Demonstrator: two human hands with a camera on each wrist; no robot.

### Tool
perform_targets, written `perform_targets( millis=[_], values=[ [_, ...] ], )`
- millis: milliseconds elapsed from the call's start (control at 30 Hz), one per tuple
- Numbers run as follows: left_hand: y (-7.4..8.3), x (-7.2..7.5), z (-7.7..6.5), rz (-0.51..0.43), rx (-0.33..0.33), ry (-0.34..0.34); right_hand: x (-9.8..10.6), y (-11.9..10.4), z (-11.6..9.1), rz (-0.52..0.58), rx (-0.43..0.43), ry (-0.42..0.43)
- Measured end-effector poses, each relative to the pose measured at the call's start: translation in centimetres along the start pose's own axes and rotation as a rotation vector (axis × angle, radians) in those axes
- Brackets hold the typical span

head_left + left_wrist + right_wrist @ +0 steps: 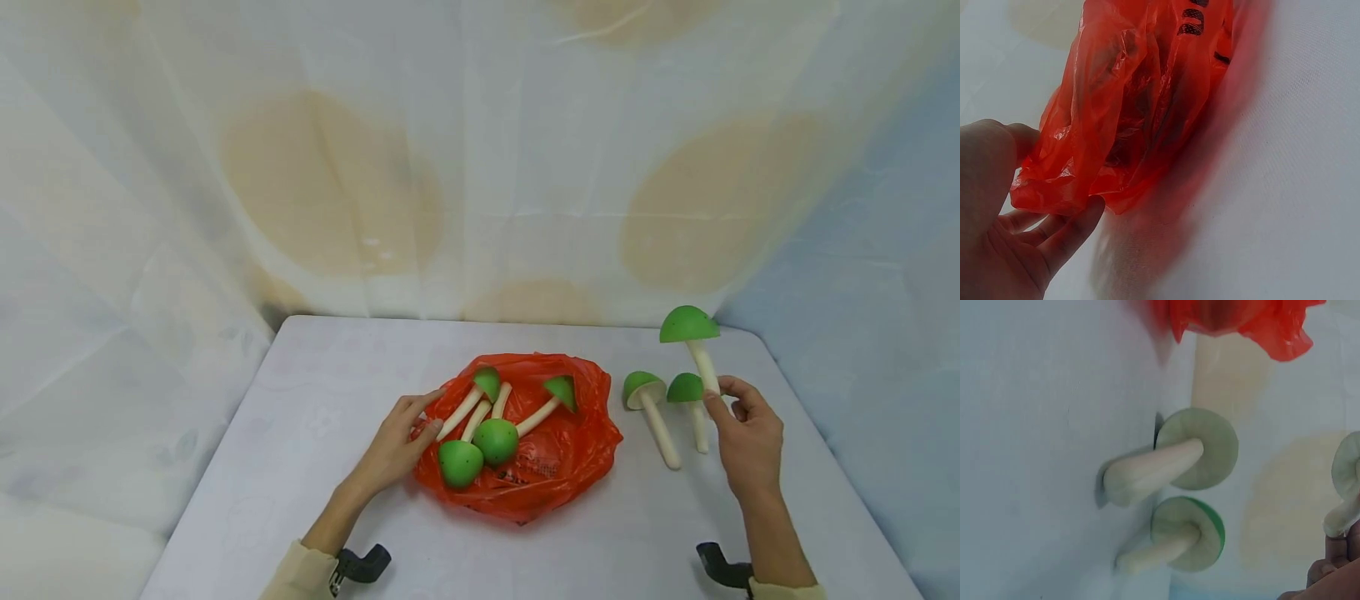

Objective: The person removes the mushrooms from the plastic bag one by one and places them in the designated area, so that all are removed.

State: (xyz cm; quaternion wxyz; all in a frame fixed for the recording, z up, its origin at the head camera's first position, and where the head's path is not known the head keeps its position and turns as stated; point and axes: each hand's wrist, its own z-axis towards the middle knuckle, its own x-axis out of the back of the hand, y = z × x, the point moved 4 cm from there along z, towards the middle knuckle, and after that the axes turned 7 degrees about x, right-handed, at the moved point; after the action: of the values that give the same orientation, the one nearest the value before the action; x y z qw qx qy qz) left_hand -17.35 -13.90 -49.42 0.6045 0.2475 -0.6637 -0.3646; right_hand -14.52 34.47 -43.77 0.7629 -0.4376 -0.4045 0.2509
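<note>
Fingers of the right hand (752,437) pinched a mushroom (688,325) right of the red bag (594,454); the left hand (396,442) gripped the bag's left edge, seemingly for steadiness.

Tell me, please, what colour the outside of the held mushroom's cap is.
The cap is bright green, clearest in the head view.

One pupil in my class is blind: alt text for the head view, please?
A person's right grip holds up a green-capped, cream-stemmed mushroom; the left grip holds a crumpled red plastic bag containing four similar mushrooms. Two more lie on the white table.
</note>
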Motion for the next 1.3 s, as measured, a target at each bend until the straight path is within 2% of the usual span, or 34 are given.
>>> perform_targets(
  millis=[267, 567, 667, 767, 900, 1000, 1167, 1300],
  values=[
    [0.0, 0.1, -0.1, -0.009, 0.0, 0.001, 1.9, 2.3, 1.0, -0.042, -0.138, 0.02],
    [-0.2, 0.1, -0.1, -0.011, -0.008, 0.005, 3.0, 4.9, 1.7, -0.07, -0.236, 0.016],
    [-0.2, 0.1, -0.1, -0.01, -0.009, 0.006, 3.3, 5.6, 2.0, -0.072, -0.25, 0.018],
    [-0.2, 0.1, -0.1, -0.007, -0.007, 0.006, 3.5, 6.5, 2.1, -0.112, -0.246, 0.024],
    [-0.1, 0.2, -0.1, -0.01, -0.003, 0.004, 4.0, 7.7, 2.2, -0.178, -0.289, 0.029],
    [-0.1, 0.2, -0.1, -0.012, -0.003, 0.004, 4.4, 8.3, 2.5, -0.22, -0.313, 0.016],
    [-0.2, 0.3, -0.2, -0.013, 0.007, 0.0, 4.7, 8.8, 2.8, -0.264, -0.296, -0.012],
    [-0.2, 0.2, -0.2, -0.017, 0.009, -0.006, 4.9, 9.4, 2.8, -0.307, -0.29, -0.064]
  ],
)
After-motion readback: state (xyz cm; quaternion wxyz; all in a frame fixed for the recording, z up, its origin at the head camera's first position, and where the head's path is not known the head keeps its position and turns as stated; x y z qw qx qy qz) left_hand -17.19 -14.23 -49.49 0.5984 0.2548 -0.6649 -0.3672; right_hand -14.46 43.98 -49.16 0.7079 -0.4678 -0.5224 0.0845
